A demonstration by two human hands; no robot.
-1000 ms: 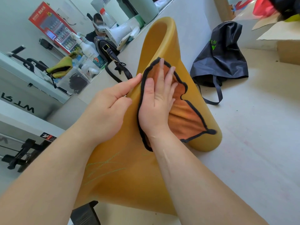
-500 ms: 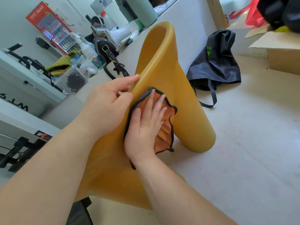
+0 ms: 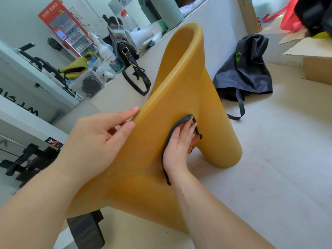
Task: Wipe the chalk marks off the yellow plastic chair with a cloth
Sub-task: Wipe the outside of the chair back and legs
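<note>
The yellow plastic chair (image 3: 181,83) lies tipped on a white surface, its curved shell facing me. Faint green chalk marks (image 3: 124,174) run across the lower part of the shell, to the left of my right wrist. My left hand (image 3: 95,139) holds the shell's left rim, fingers behind it and thumb on the front. My right hand (image 3: 177,146) presses the orange, black-edged cloth (image 3: 196,138) against the shell's middle with nearly straight fingers. The cloth is bunched under the palm and mostly hidden.
A black drawstring bag (image 3: 246,71) slumps right of the chair, with a cardboard box (image 3: 316,69) beyond it. Behind the chair are a black handbag (image 3: 129,56), a spray bottle (image 3: 106,51) and a white megaphone (image 3: 142,36). A black block (image 3: 86,229) sits under the chair's near edge.
My right hand has slid down the shell toward me, and the cloth has gone from spread out to bunched under it. My left hand stayed on the rim.
</note>
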